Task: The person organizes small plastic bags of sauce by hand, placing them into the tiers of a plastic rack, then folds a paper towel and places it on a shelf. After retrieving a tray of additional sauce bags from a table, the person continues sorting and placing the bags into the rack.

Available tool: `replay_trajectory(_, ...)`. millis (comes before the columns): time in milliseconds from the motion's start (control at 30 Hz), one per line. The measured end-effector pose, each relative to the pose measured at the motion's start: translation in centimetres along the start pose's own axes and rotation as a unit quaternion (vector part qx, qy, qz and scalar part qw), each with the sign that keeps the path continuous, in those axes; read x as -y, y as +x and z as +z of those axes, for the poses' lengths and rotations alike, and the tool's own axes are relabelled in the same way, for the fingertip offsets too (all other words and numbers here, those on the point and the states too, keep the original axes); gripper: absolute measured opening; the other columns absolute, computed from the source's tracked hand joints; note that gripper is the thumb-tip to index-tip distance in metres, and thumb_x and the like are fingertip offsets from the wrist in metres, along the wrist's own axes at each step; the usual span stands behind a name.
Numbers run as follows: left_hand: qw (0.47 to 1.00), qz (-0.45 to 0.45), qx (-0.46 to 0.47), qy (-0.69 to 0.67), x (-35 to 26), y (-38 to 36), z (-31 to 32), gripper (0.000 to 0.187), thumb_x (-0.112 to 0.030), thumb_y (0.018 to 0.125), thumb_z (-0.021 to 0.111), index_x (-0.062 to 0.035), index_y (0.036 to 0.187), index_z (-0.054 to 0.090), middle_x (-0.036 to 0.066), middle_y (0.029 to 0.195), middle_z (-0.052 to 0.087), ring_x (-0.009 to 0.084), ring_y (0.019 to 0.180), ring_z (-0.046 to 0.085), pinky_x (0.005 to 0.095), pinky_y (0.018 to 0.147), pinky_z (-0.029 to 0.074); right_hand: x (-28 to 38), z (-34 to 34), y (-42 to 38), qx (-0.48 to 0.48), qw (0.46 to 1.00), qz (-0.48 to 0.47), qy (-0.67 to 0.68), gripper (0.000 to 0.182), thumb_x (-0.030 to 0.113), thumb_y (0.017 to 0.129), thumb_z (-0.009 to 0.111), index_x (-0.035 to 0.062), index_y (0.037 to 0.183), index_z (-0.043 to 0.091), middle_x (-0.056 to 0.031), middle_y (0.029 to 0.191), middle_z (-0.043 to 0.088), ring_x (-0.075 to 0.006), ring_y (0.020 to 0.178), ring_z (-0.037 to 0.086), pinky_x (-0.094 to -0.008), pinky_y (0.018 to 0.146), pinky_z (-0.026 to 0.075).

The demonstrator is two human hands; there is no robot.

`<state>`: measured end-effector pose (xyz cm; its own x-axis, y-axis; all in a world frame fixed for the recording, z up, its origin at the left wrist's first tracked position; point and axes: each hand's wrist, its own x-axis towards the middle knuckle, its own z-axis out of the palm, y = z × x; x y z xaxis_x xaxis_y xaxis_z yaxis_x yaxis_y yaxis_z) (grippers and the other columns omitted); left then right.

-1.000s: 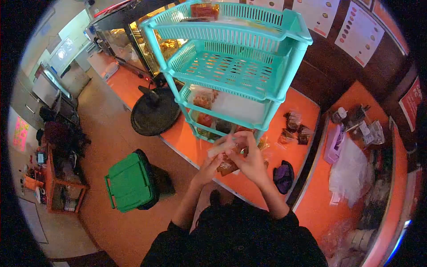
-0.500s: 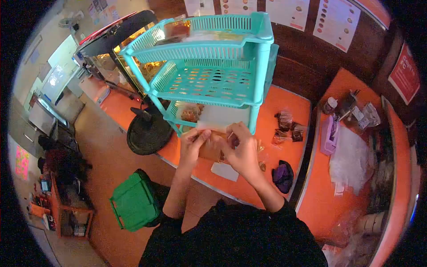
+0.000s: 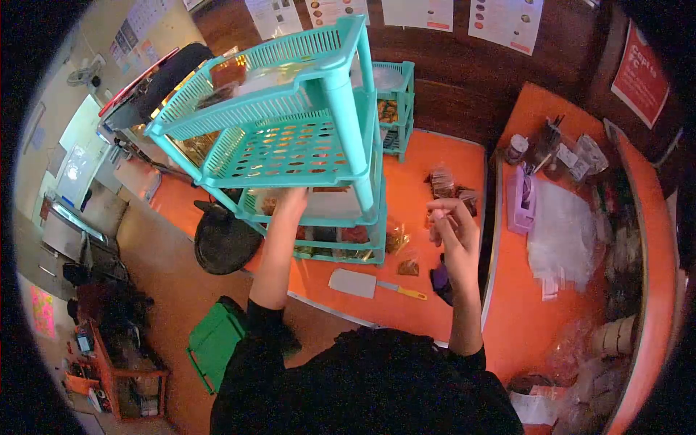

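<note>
Holding clear packs (image 3: 272,75), top basket (image 3: 243,107) of teal rack (image 3: 344,119) sits above left hand (image 3: 291,204); bottom shelf (image 3: 326,258), below left hand, holds food bags (image 3: 355,234). Before, hands met at brown pack; now hands are well apart. Left hand reaches under middle basket (image 3: 275,180), fingertips hidden, cannot tell if wide or narrow. Right hand (image 3: 455,230) is up, fingers curled in, cannot tell if pinching

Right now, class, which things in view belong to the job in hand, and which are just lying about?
Probably in the job:
- left hand, reaching in at the rack
- right hand, raised
- food bag beside the rack

Probably just lying about:
- knife
- green bin
- jar
</note>
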<state>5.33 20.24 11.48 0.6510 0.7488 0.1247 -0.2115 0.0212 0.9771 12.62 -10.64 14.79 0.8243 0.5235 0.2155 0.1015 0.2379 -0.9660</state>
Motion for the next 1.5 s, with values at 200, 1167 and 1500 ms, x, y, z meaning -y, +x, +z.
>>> replay_trajectory(200, 0.992, 0.005, 0.097, -0.083, 1.0, 1.9, 0.7, 0.035, -0.026, 0.092, 0.052, -0.0077, 0.122, 0.05, 0.007, 0.117, 0.058, 0.0206, 0.102, 0.056, 0.0369, 0.091, 0.047, -2.0, -2.7, 1.2, -0.044, 0.999, -0.007, -0.009, 0.018, 0.022, 0.095, 0.052, 0.0063, 0.099, 0.059, 0.0017, 0.075, 0.052, -0.0054, 0.062, 0.047, -0.0204, 0.054, 0.035)
replay_trajectory(1167, 0.966, 0.078, -0.07, 0.235, -0.1, -3.3, 1.7, 0.038, -0.024, 0.09, 0.052, -0.0035, 0.123, 0.053, 0.011, 0.123, 0.054, 0.0236, 0.115, 0.047, 0.0392, 0.098, 0.035, -33.3, -7.1, 0.8, 0.049, 0.815, 0.007, -0.578, 0.04, 0.027, 0.076, 0.064, 0.0028, 0.108, 0.058, -0.0162, 0.09, 0.063, -0.0383, 0.089, 0.061, -0.0448, 0.073, 0.049)
replay_trajectory(1500, 0.904, 0.242, 0.03, 0.35, 8.9, -22.3, 5.5, 0.039, -0.009, 0.077, 0.062, -0.0009, 0.113, 0.052, 0.014, 0.1, 0.052, 0.0311, 0.091, 0.048, 0.0404, 0.088, 0.038, -23.6, -7.6, 1.1, 0.384, 0.861, 0.216, -0.254, 0.02, 0.011, 0.072, 0.064, -0.0019, 0.088, 0.064, -0.0125, 0.084, 0.067, -0.0207, 0.078, 0.063, -0.0339, 0.075, 0.05)
